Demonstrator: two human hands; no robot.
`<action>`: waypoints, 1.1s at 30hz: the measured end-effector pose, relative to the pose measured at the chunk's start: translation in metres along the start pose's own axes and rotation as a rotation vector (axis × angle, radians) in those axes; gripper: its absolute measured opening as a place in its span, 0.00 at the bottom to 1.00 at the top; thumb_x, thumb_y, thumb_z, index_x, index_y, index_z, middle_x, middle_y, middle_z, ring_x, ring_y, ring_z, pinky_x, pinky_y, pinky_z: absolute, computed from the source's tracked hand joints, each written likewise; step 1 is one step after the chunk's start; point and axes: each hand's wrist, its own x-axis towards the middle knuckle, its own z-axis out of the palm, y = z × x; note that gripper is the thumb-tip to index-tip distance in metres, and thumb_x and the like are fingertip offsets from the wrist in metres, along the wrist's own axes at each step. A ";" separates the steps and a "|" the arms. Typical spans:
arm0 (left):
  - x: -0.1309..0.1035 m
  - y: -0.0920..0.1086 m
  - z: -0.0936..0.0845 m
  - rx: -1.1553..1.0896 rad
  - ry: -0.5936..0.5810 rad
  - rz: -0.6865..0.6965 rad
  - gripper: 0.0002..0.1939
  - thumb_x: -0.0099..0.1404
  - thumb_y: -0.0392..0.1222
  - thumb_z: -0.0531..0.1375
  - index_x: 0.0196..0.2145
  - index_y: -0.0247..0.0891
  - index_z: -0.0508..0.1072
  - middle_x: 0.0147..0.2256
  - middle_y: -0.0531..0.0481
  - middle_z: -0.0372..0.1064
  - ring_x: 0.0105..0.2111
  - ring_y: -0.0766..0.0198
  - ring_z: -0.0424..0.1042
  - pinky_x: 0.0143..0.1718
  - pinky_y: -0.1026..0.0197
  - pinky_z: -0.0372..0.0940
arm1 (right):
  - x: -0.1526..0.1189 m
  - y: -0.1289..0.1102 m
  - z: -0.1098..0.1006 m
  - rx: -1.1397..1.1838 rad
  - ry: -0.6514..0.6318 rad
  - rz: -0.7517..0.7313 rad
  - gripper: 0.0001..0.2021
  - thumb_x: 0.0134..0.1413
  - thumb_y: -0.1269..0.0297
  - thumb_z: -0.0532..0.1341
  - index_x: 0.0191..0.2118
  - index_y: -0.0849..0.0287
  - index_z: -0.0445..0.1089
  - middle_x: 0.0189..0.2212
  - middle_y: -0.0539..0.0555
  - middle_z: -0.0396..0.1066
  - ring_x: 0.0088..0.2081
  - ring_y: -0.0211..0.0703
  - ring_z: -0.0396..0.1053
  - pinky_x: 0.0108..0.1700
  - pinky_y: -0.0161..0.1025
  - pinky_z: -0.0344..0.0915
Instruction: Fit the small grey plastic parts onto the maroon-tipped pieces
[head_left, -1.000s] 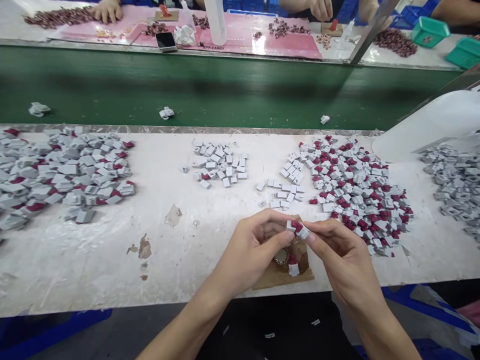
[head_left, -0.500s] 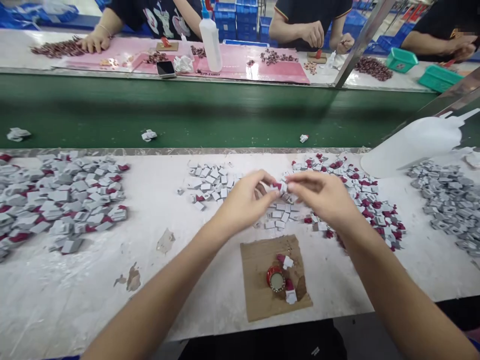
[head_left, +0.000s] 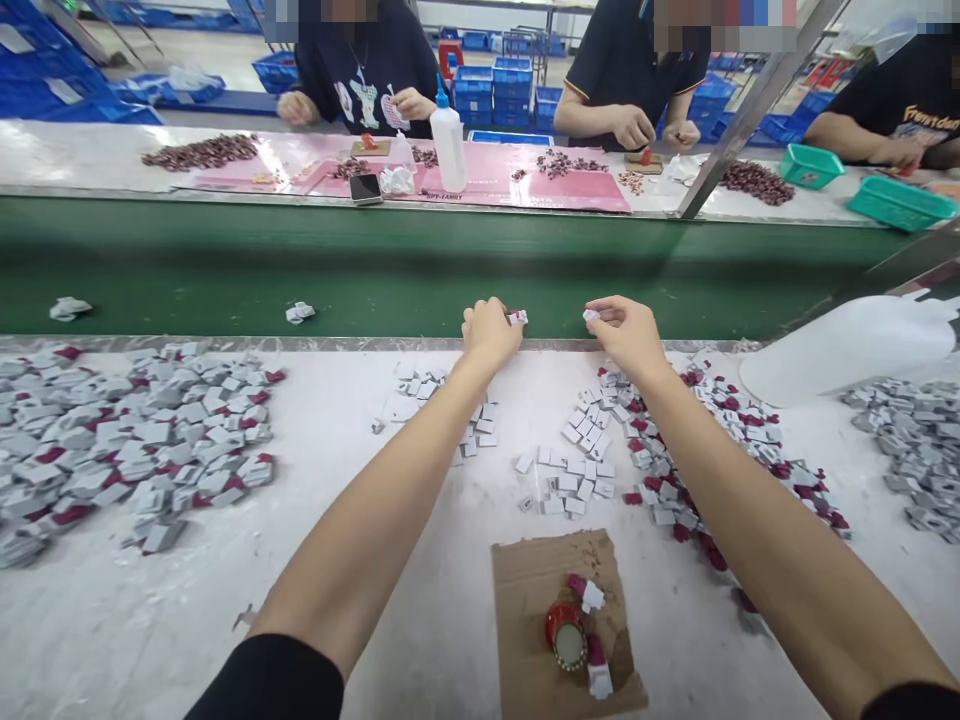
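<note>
Over the near edge of the green belt, my left hand (head_left: 491,332) pinches a small white-and-maroon plastic piece (head_left: 517,317) between thumb and fingers. To its right, my right hand (head_left: 628,335) has thumb and fingertips closed on a small white piece (head_left: 591,315). The hands are apart. Below them on the table lie loose light-grey blocks (head_left: 576,480), and a pile of grey and maroon pieces (head_left: 739,425) extends beneath my right forearm. A cardboard square (head_left: 525,640) nearer me carries a round red container (head_left: 566,635) and two white-and-maroon pieces (head_left: 592,597).
A large pile of grey and maroon pieces (head_left: 150,430) covers the left. A white bottle (head_left: 847,345) leans at the right beside grey parts (head_left: 911,450). White clumps (head_left: 300,312) lie on the green belt (head_left: 225,265). Across it, people work at a table with a squeeze bottle (head_left: 448,145).
My hands have moved apart and forward, from above the table to the belt's edge. The small piece seen on the belt ahead of them no longer shows there. The view has tilted up.
</note>
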 end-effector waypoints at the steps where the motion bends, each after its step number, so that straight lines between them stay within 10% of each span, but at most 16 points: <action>1: -0.010 0.003 -0.005 -0.007 0.005 0.027 0.13 0.66 0.27 0.67 0.46 0.38 0.76 0.55 0.31 0.75 0.64 0.32 0.66 0.63 0.34 0.62 | -0.013 -0.003 -0.002 0.083 -0.037 -0.008 0.10 0.59 0.59 0.72 0.43 0.55 0.79 0.39 0.57 0.83 0.46 0.54 0.83 0.54 0.54 0.78; 8: -0.117 0.024 -0.042 -0.460 -0.377 0.390 0.11 0.78 0.33 0.58 0.51 0.39 0.79 0.51 0.44 0.81 0.51 0.56 0.79 0.53 0.53 0.71 | -0.120 -0.020 -0.019 0.466 -0.223 -0.002 0.13 0.58 0.51 0.74 0.44 0.51 0.80 0.37 0.53 0.84 0.37 0.48 0.84 0.48 0.52 0.83; 18: -0.237 -0.004 -0.058 -0.425 -0.421 0.234 0.08 0.79 0.41 0.61 0.48 0.42 0.82 0.46 0.45 0.81 0.48 0.53 0.79 0.52 0.50 0.72 | -0.237 0.000 -0.046 0.271 -0.270 0.028 0.12 0.63 0.49 0.76 0.45 0.50 0.86 0.41 0.56 0.86 0.43 0.53 0.85 0.46 0.46 0.85; 25: -0.224 -0.051 -0.067 0.286 0.120 0.210 0.13 0.75 0.38 0.63 0.55 0.36 0.81 0.50 0.34 0.74 0.53 0.37 0.70 0.58 0.37 0.67 | -0.301 0.026 -0.070 0.016 -0.289 0.025 0.10 0.69 0.49 0.70 0.45 0.47 0.86 0.42 0.55 0.86 0.42 0.56 0.85 0.38 0.42 0.83; 33: -0.196 -0.054 -0.061 0.309 0.103 0.181 0.08 0.76 0.35 0.61 0.49 0.41 0.78 0.46 0.39 0.78 0.51 0.39 0.72 0.57 0.41 0.66 | -0.328 0.026 -0.066 0.019 -0.278 -0.109 0.05 0.73 0.59 0.67 0.46 0.47 0.83 0.43 0.55 0.86 0.45 0.54 0.86 0.41 0.40 0.83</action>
